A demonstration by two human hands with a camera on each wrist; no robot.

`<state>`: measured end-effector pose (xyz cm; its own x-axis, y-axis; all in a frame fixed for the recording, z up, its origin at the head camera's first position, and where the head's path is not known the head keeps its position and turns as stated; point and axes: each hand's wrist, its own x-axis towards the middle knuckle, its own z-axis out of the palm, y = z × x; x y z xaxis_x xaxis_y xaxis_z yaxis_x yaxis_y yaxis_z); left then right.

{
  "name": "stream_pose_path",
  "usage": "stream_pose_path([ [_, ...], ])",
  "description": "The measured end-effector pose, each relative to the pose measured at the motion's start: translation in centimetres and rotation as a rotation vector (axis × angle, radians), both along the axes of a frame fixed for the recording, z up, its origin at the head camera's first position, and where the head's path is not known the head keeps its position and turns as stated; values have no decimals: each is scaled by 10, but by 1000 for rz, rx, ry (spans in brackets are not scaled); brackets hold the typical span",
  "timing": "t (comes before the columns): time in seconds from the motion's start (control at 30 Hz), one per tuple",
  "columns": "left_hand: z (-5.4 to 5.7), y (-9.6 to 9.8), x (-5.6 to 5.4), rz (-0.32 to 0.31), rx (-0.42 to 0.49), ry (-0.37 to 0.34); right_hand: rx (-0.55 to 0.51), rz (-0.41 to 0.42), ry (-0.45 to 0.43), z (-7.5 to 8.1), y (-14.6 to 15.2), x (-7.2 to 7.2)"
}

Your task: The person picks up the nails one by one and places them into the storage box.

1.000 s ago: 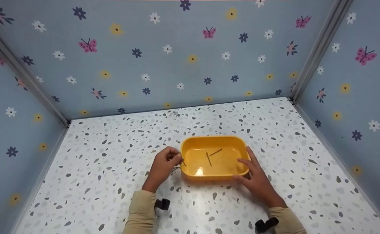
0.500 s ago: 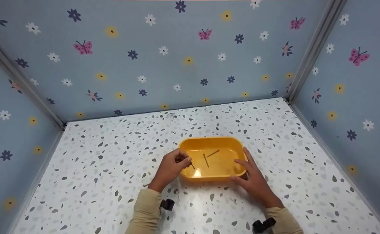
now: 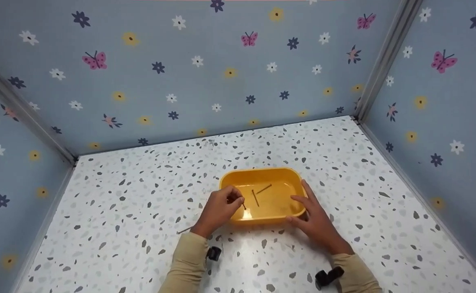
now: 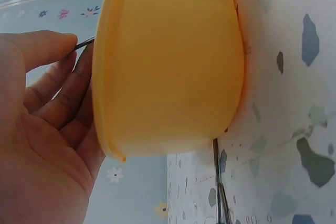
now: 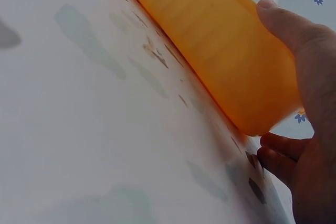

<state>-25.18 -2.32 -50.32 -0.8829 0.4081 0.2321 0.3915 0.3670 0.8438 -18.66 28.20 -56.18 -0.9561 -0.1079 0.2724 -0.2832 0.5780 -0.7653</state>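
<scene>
A yellow plastic tub (image 3: 262,219) sits on the speckled table, with two thin nails, one of them a nail (image 3: 255,198) near its middle, on its floor. My left hand (image 3: 221,207) is over the tub's left end. Its thumb and fingertips pinch a nail (image 4: 85,43), whose tip points down into the tub. At the right end, my right hand (image 3: 318,221) holds the tub by its rim, thumb on the near side and one finger reaching inside. In the right wrist view, other fingertips (image 5: 273,142) rest low by the tub's base.
Another nail (image 3: 185,230) lies on the table beside my left wrist. The left wrist view shows nails (image 4: 218,182) lying close together near the tub's base. Patterned blue panels (image 3: 197,81) enclose the table at the back and both sides.
My left hand has moved right, from outside the tub's left rim to over its inside, carrying the pinched nail. My right hand keeps its hold on the tub. The head view has shifted slightly.
</scene>
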Motion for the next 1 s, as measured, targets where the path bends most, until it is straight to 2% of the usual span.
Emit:
stream_pose_path([
  [0.1, -1, 0, 2, 4, -48, 40, 5, 19, 3, 1, -2, -2],
  [0.37, 0, 4, 8, 20, -120, 92, 21, 13, -1, 6, -2, 2],
  [0.6, 0, 9, 12, 39, -211, 180, 23, 27, -11, 10, 1, -1],
  [0.73, 0, 11, 12, 34, -285, 185, 25, 32, -28, 9, 1, 0],
  [0.87, 1, 13, 8, 7, -367, 181, 15, 25, -28, 8, 1, 0],
  [1.0, 1, 13, 5, -17, -402, 188, -1, 10, -37, 7, 0, 1],
])
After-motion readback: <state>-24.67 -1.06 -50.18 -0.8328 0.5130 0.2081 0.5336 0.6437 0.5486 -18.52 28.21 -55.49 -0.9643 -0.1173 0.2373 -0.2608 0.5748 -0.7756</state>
